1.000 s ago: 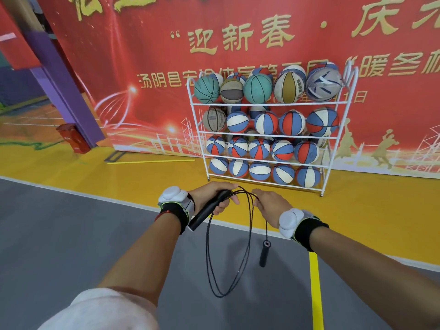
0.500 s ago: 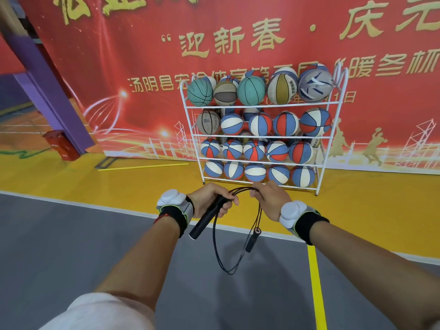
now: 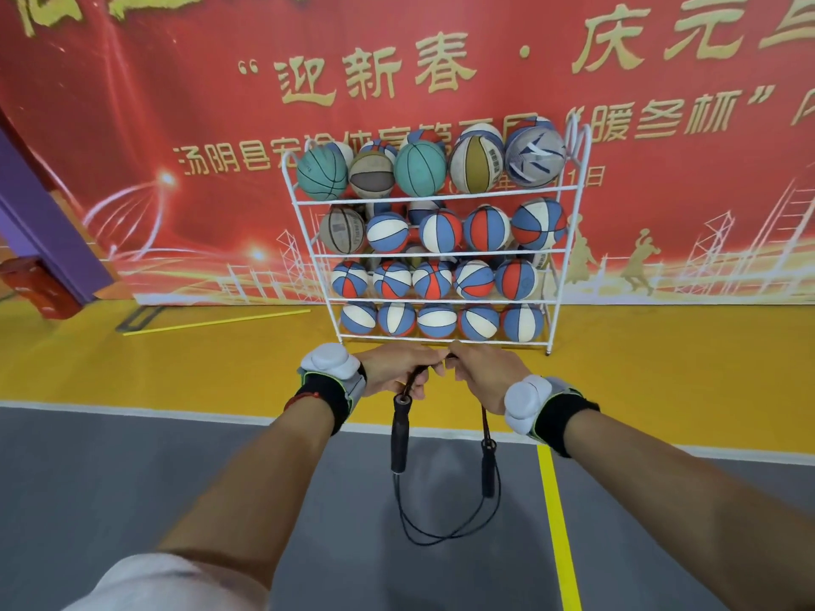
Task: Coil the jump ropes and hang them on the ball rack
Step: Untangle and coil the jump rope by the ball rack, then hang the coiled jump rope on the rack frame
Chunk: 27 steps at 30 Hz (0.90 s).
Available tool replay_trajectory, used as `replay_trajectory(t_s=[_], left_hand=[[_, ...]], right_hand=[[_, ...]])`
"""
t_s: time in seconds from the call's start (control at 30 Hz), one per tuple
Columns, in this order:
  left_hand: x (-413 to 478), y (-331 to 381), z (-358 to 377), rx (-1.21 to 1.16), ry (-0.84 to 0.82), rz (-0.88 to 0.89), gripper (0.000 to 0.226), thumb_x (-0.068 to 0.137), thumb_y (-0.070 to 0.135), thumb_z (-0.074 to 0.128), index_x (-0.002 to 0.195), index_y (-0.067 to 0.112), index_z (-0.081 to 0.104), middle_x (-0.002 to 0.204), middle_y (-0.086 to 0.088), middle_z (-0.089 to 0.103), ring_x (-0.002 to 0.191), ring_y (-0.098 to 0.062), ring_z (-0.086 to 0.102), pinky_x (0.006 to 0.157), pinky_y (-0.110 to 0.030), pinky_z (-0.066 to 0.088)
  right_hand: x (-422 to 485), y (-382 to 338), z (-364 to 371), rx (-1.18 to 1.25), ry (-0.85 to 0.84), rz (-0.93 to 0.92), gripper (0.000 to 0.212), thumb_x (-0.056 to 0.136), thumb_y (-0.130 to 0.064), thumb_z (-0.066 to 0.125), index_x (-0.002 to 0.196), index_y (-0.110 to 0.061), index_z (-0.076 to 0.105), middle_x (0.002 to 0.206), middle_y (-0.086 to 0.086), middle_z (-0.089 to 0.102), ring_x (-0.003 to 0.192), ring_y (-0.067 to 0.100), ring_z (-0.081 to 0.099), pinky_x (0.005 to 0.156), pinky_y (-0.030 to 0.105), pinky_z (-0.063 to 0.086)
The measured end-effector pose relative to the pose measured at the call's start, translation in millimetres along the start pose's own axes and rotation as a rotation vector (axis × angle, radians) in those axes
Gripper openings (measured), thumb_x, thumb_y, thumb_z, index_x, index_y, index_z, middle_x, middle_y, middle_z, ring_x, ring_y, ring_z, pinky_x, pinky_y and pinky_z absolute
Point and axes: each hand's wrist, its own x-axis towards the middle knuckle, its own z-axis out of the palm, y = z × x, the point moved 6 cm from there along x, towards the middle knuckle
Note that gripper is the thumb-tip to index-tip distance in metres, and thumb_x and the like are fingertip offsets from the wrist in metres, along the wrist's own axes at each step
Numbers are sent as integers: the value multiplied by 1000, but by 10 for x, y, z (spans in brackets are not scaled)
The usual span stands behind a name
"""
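Observation:
A black jump rope point(image 3: 445, 529) hangs in loops below my hands, both black handles dangling: one handle point(image 3: 399, 434) under my left hand, the other handle point(image 3: 487, 471) under my right. My left hand point(image 3: 397, 368) grips the gathered cord at the top. Close beside it, my right hand point(image 3: 483, 368) pinches the same cord, the two hands almost touching. The white wire ball rack point(image 3: 556, 275) stands straight ahead against a red banner, its four shelves full of basketballs. No rope hangs on the rack's visible frame.
The floor is grey under me, with a yellow strip point(image 3: 176, 368) in front of the rack and a yellow line point(image 3: 558, 522) on the right. A yellow stick point(image 3: 216, 321) lies left of the rack. A purple post point(image 3: 39, 222) and a red box point(image 3: 33, 286) stand at far left.
I have come closer to the rack. My hands have drawn together, and my left hand has shifted from the handle to the cord, so both handles now hang down.

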Motion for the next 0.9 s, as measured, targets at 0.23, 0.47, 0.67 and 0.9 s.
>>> replay_trajectory(t_s=[0.23,0.47,0.67,0.9], left_hand=[[712,441,144,-31,41,72,36,104,39,44,79,15,50,64,0,48,54,-12,50,90,-38,55],[1514,1218,269,11,79,118,37,106,38,40,79,15,49,55,7,28,55,-15,22,58,-25,31],[2252,2000,429,98,197,200,42,99,46,54,72,14,49,53,5,28,46,-13,20,46,-24,19],[3072,2649,411,81,332,315,44,99,50,48,79,12,53,57,3,28,46,-13,23,45,-23,23]], right_hand=[[265,858,-78,312,20,128,20,103,-28,41,99,-14,54,93,4,67,88,28,64,76,43,53],[482,1958,-249,759,-39,304,23,104,-17,44,108,1,58,100,8,59,86,22,56,92,40,50],[854,2823,-759,741,89,248,32,106,-27,39,122,-5,54,103,8,62,101,32,60,95,50,48],[1230,3632,-1385,682,336,204,30,106,-30,35,106,-6,52,74,8,56,69,30,53,68,47,45]])
